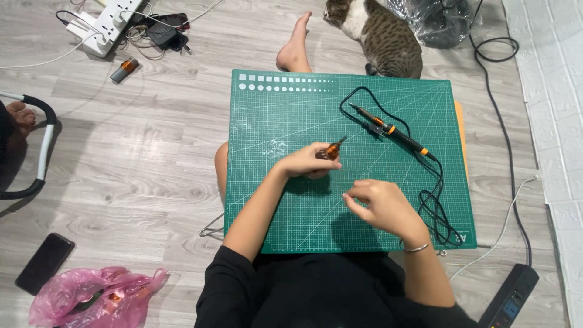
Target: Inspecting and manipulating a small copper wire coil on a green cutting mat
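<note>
A green cutting mat [291, 115] rests on my lap. My left hand [306, 163] is closed around a small orange-and-black tool [331, 150] whose thin tip points up and to the right over the mat's middle. My right hand [381, 203] hovers just to the right and nearer me, fingers pinched together; whether something tiny sits between them I cannot tell. A black soldering iron with orange bands [395, 130] lies on the mat's right part, its black cord [434, 206] looping down the right side.
A tabby cat [382, 36] lies beyond the mat's far edge beside a plastic bag [440, 21]. A white power strip [109, 24] with chargers is at far left. A black phone [45, 262] and a pink bag [91, 297] lie at near left.
</note>
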